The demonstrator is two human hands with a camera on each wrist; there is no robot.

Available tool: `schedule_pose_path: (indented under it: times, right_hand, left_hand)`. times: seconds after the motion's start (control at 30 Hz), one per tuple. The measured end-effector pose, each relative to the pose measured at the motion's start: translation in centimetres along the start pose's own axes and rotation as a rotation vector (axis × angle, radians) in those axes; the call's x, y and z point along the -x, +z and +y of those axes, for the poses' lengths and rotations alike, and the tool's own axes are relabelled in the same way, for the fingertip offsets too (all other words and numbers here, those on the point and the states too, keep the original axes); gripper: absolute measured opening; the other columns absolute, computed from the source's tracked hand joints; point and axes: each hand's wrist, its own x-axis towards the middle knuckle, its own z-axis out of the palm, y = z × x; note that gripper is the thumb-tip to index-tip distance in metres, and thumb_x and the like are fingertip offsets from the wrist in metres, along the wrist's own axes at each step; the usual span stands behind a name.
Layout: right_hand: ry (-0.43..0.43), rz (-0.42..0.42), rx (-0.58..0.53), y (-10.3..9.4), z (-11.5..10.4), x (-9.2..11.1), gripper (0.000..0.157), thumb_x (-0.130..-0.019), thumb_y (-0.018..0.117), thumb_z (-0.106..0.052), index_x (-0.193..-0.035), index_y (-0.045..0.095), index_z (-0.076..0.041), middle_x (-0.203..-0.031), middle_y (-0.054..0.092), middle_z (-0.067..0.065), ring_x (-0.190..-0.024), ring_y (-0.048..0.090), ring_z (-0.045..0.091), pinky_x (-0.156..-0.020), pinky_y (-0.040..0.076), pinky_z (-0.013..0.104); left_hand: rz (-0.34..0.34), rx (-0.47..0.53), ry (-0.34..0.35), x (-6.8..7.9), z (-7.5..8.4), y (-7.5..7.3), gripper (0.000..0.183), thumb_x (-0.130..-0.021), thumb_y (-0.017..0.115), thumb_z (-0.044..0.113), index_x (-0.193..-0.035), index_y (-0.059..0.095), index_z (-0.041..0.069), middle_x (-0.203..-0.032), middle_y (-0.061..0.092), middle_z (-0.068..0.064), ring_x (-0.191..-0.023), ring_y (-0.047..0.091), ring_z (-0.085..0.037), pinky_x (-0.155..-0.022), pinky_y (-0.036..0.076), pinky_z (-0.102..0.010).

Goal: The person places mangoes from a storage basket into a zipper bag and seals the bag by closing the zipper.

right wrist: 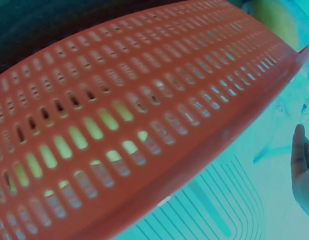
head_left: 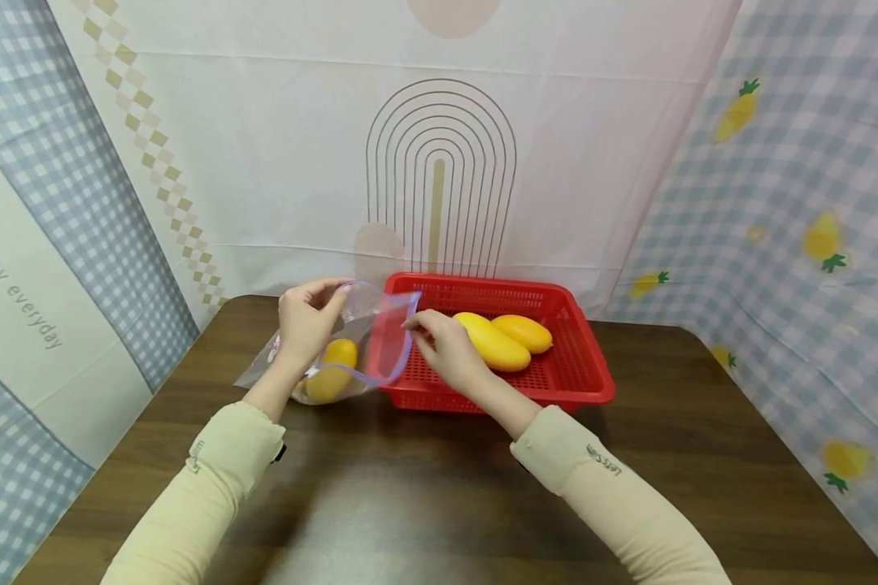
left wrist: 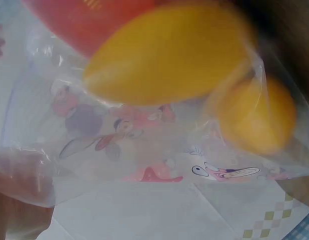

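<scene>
A clear zip bag (head_left: pixel 358 325) with a purple rim and cartoon prints lies to the left of and partly over the red basket (head_left: pixel 593 375). My left hand (head_left: pixel 306 321) pinches its upper edge between thumb and fingers. At the rim on the other side, my right hand (head_left: pixel 446 345) has its curled fingertips on the bag's edge. Yellow mangoes show through the film, a long mango (left wrist: pixel 169 55) and a rounder-looking one (left wrist: pixel 257 115). Two more mangoes, a long one (head_left: pixel 493 343) and a shorter one (head_left: pixel 524 333), lie in the basket, just beyond the right hand.
The basket stands near the back of a dark wooden table (head_left: pixel 410 487). Behind it hangs a pale cloth (head_left: pixel 293 146) with an arch pattern. Checked curtains (head_left: pixel 775 268) close off the sides. The right wrist view shows the basket's slotted wall (right wrist: pixel 144 100) up close.
</scene>
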Motion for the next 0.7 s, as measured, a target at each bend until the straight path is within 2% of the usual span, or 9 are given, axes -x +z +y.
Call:
schedule_pose_path:
  times: [0.07,0.13,0.27,0.37,0.57,0.7]
  right_hand:
    - [0.013,0.000,0.018,-0.2,0.2,0.1,0.015,-0.086,0.063,0.002,-0.100,0.067,0.000,-0.097,0.069,0.011,-0.087,0.065,0.020,-0.081,0.056,0.031]
    - [0.036,0.008,0.025,-0.3,0.5,0.1,0.015,-0.086,0.063,0.000,-0.101,0.067,-0.001,-0.097,0.070,0.011,-0.086,0.065,0.020,-0.081,0.055,0.031]
    - [0.059,0.032,0.031,-0.5,1.0,-0.1,0.013,-0.087,0.063,-0.002,-0.099,0.067,-0.001,-0.093,0.070,0.010,-0.078,0.062,0.018,-0.074,0.055,0.030]
    - [0.099,0.038,0.036,-0.6,1.4,-0.4,0.011,-0.088,0.062,-0.003,-0.098,0.067,-0.002,-0.088,0.070,0.010,-0.071,0.058,0.017,-0.068,0.053,0.029]
    - [0.278,0.002,0.019,-0.5,2.1,-0.8,0.012,-0.091,0.061,-0.013,-0.093,0.068,-0.003,-0.080,0.068,0.009,-0.066,0.055,0.016,-0.064,0.050,0.025]
    - [0.410,-0.074,-0.029,-0.2,2.5,-1.1,0.022,-0.092,0.060,-0.022,-0.089,0.070,-0.002,-0.070,0.062,0.008,-0.061,0.050,0.014,-0.059,0.043,0.022]
  left_hand:
    - [0.008,-0.007,0.002,0.0,0.0,-0.1,0.013,-0.086,0.066,0.009,-0.093,0.074,0.001,-0.066,0.064,-0.007,-0.051,0.044,0.001,-0.044,0.033,-0.011]
    - [0.001,-0.010,-0.007,0.0,0.0,-0.1,0.014,-0.086,0.066,0.009,-0.094,0.074,0.000,-0.069,0.066,-0.008,-0.053,0.045,0.002,-0.046,0.034,-0.011]
    - [-0.005,-0.009,-0.021,0.0,0.0,0.0,0.016,-0.086,0.066,0.008,-0.095,0.073,-0.003,-0.080,0.068,-0.022,-0.057,0.046,0.004,-0.049,0.036,-0.009]
    - [-0.002,-0.003,-0.023,0.0,0.4,-0.1,0.016,-0.086,0.065,0.006,-0.095,0.072,-0.005,-0.082,0.067,-0.027,-0.057,0.044,0.003,-0.049,0.035,-0.008]
    - [-0.013,-0.005,-0.016,0.6,3.2,-0.4,0.016,-0.086,0.063,-0.001,-0.095,0.069,-0.011,-0.083,0.067,-0.030,-0.057,0.045,0.003,-0.050,0.035,-0.007]
    - [-0.015,-0.003,-0.018,0.7,3.9,-0.6,0.016,-0.086,0.062,-0.002,-0.095,0.069,-0.013,-0.084,0.067,-0.031,-0.058,0.046,0.004,-0.051,0.035,-0.006]
